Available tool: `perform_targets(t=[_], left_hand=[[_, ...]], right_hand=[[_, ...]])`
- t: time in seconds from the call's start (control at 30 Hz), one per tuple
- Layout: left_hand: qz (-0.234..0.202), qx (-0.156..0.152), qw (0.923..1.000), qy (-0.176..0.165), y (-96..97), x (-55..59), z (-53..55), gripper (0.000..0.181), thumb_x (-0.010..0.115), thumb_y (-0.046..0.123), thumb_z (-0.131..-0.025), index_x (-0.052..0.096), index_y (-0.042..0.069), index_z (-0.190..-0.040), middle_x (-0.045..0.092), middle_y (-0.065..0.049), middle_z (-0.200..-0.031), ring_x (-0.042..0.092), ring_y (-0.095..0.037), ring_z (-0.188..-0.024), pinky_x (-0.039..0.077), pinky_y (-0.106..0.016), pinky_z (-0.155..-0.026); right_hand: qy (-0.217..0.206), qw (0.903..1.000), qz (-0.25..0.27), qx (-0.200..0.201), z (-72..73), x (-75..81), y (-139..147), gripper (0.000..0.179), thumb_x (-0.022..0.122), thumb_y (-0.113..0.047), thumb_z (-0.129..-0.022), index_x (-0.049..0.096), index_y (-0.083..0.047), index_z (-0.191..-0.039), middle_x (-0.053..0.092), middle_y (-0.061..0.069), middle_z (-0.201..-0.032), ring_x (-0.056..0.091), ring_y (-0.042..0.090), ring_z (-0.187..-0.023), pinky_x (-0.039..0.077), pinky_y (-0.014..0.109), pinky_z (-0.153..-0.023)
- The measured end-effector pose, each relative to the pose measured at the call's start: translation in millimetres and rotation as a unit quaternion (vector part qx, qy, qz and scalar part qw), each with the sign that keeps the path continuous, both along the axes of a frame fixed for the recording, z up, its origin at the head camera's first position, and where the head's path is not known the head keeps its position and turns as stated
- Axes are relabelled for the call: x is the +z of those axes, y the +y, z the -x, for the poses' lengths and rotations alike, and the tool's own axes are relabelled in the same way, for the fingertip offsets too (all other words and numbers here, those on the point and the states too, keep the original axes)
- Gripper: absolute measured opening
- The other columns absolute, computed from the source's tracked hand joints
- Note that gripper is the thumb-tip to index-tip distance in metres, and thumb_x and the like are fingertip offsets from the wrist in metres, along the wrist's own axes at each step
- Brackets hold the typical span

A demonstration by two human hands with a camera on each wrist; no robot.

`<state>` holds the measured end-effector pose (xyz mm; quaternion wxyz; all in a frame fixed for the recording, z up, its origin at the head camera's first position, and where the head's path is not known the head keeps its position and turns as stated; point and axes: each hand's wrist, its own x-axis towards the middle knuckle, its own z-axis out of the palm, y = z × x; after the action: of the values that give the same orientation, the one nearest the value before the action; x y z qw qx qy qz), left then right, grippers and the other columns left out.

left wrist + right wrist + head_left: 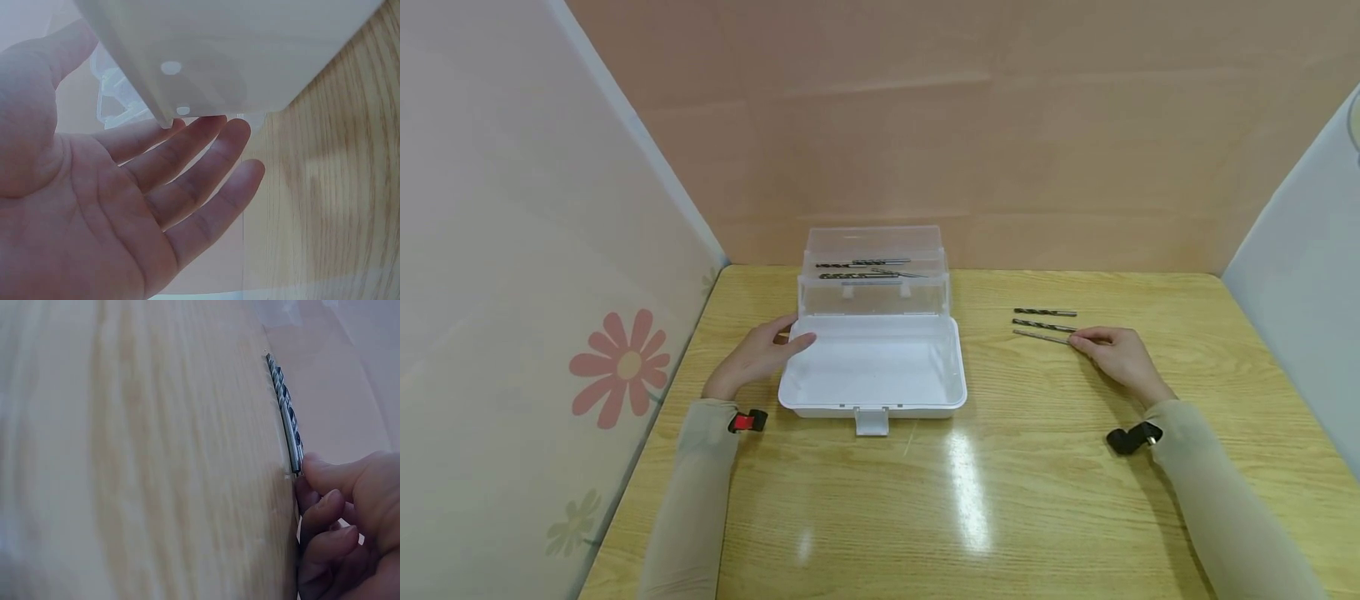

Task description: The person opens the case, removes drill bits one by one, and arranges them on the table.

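A white storage box (872,367) with a raised clear lid sits left of the table's middle. My left hand (762,357) is at its back left corner, thumb over the rim. In the left wrist view its relaxed fingers (206,175) reach along the box wall, fingertips right at the corner edge. Right of the box, three drill bits lie roughly parallel: a far one (1045,312), a middle one (1041,324) and a thin near drill bit (1037,336). My right hand (1116,358) pinches the near bit's right end between thumb and index finger, low over the table.
Several more drill bits (861,276) lie in the clear upper trays (874,296) behind the box's main compartment. A front latch (872,422) hangs down toward me. Bare wood tabletop (1000,467) spans the front. A flowered panel (617,433) borders the left, a wall the back.
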<state>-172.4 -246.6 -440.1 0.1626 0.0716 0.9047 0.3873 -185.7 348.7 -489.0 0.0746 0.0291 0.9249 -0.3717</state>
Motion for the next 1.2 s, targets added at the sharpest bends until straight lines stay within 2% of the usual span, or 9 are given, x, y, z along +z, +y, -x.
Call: perform_targets(t=[0.07,0.13,0.23,0.3,0.4,0.6,0.73,0.97,1.2], left_hand=[[0.000,0.001,1.0000,-0.002,-0.9,-0.7,0.0,0.092,0.056,0.069,-0.103,0.027,0.014,-0.171,0.038,-0.019,-0.170,0.046,-0.044,-0.148,0.047,-0.061,-0.116],[0.000,0.001,1.0000,-0.003,-1.3,-1.3,-0.1,0.092,0.056,0.069,-0.103,0.027,0.014,-0.171,0.037,-0.019,-0.170,0.046,-0.044,-0.148,0.047,-0.061,-0.116],[-0.002,0.001,1.0000,-0.005,-0.9,-1.6,-0.5,0.093,0.056,0.070,-0.102,0.027,0.013,-0.171,0.037,-0.019,-0.171,0.046,-0.044,-0.149,0.047,-0.060,-0.117],[-0.003,-0.001,1.0000,-0.003,0.0,-1.7,-0.7,0.093,0.056,0.070,-0.102,0.027,0.013,-0.170,0.038,-0.019,-0.170,0.046,-0.044,-0.149,0.047,-0.060,-0.117],[-0.003,-0.004,1.0000,-0.001,0.8,-2.8,-0.5,0.094,0.056,0.070,-0.102,0.027,0.012,-0.170,0.038,-0.020,-0.170,0.046,-0.044,-0.149,0.046,-0.060,-0.117],[0.001,-0.001,1.0000,-0.004,-0.5,-3.5,-1.6,0.094,0.055,0.070,-0.102,0.026,0.013,-0.171,0.037,-0.020,-0.170,0.045,-0.044,-0.149,0.046,-0.061,-0.117],[0.000,-0.003,1.0000,-0.001,1.3,-3.3,-0.4,0.094,0.055,0.072,-0.102,0.028,0.013,-0.170,0.038,-0.019,-0.170,0.046,-0.044,-0.149,0.046,-0.061,-0.117],[0.002,-0.003,1.0000,-0.006,0.0,-2.6,-0.2,0.093,0.055,0.071,-0.102,0.027,0.014,-0.171,0.039,-0.019,-0.170,0.046,-0.043,-0.149,0.046,-0.061,-0.117],[0.004,-0.005,1.0000,-0.001,-2.8,-1.6,1.2,0.094,0.054,0.072,-0.102,0.026,0.014,-0.171,0.037,-0.020,-0.170,0.045,-0.044,-0.150,0.046,-0.062,-0.117]], right_hand=[[-0.007,0.9999,0.006,-0.006,1.4,3.0,-2,0.063,0.056,-0.052,-0.109,0.065,0.002,-0.141,0.061,0.031,-0.146,0.057,0.045,-0.129,0.050,0.056,-0.106],[-0.012,0.9995,0.024,-0.017,4.2,9.8,-6,0.065,0.057,-0.054,-0.108,0.065,0.000,-0.143,0.069,0.019,-0.135,0.065,0.031,-0.107,0.055,0.043,-0.089],[-0.014,0.9977,0.059,-0.031,9.6,29.0,-16,0.068,0.059,-0.059,-0.105,0.062,-0.005,-0.147,0.068,-0.007,-0.118,0.054,0.012,-0.082,0.048,0.030,-0.067],[-0.017,0.9961,0.082,-0.028,14.5,45.8,-26,0.070,0.061,-0.060,-0.104,0.060,-0.007,-0.149,0.060,-0.022,-0.111,0.055,0.005,-0.081,0.052,0.027,-0.069],[-0.020,0.9939,0.107,-0.015,23.4,68.3,-46,0.070,0.063,-0.062,-0.102,0.060,-0.011,-0.149,0.060,-0.024,-0.111,0.051,0.004,-0.082,0.051,0.025,-0.073],[-0.036,0.9849,0.167,0.031,40.0,98.1,-97,0.056,0.068,-0.050,-0.103,0.064,-0.011,-0.143,0.068,-0.018,-0.108,0.042,0.006,-0.064,0.043,0.025,-0.064],[-0.035,0.9856,0.151,0.068,48.1,111.3,-126,0.050,0.068,-0.048,-0.104,0.068,-0.010,-0.137,0.068,-0.013,-0.105,0.045,0.007,-0.064,0.043,0.025,-0.062],[-0.001,0.9902,0.081,0.114,64.4,130.9,-167,0.042,0.070,-0.044,-0.104,0.073,-0.012,-0.131,0.073,0.000,-0.116,0.056,0.015,-0.081,0.049,0.029,-0.072],[0.027,0.9878,0.050,0.145,81.8,136.8,-204,0.032,0.068,-0.030,-0.105,0.074,-0.008,-0.129,0.071,0.014,-0.132,0.064,0.027,-0.106,0.055,0.038,-0.087]])
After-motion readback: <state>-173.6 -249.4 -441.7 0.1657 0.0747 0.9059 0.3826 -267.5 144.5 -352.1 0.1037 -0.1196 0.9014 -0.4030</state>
